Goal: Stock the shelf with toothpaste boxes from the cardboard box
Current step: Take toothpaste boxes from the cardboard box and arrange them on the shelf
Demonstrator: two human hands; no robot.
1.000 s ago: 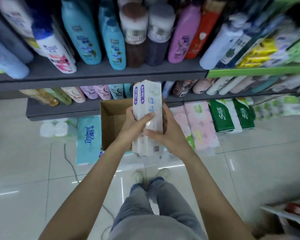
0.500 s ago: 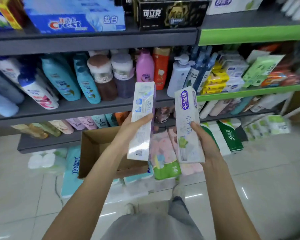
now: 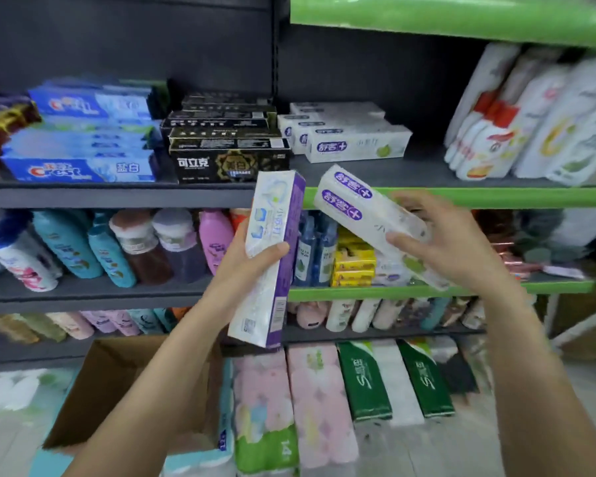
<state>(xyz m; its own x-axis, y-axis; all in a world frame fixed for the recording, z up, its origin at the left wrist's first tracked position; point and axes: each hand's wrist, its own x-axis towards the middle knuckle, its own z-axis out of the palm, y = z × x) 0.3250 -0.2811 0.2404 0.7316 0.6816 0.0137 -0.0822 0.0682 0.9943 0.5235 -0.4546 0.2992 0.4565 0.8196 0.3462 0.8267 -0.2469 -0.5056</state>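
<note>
While the shelving unit point(image 3: 117, 197) is filling most of the view, its grey boards are carrying blue toothpaste cartons point(image 3: 80, 168) at the upper left, black toothpaste cartons point(image 3: 227, 156) beside them, and a stack of white toothpaste boxes point(image 3: 355, 142) with purple labels just right of those, lying flat on the same level. Shampoo and lotion bottles point(image 3: 117, 246) are leaning in a row on the board below. Packs of tissue rolls point(image 3: 320, 404) are standing on the floor at the foot of the unit, and the open cardboard box point(image 3: 117, 383) is sitting at the lower left, tipped toward the camera, its inside mostly hidden by the left forearm.

The left hand point(image 3: 245, 266) is gripping a white and purple toothpaste box point(image 3: 272, 256) around its middle, thumb curled across the front face, and is holding it nearly upright in front of the shelf edge. The right hand point(image 3: 451, 242) is holding a second toothpaste box point(image 3: 362, 215), tilted with its labelled end pointing up and to the left toward the white stack; the thumb is pressing on its near face and the fingers are wrapping behind it, blurred. The two held boxes are close together at their upper ends but not touching, both below the level where the matching white boxes are lying.
</note>
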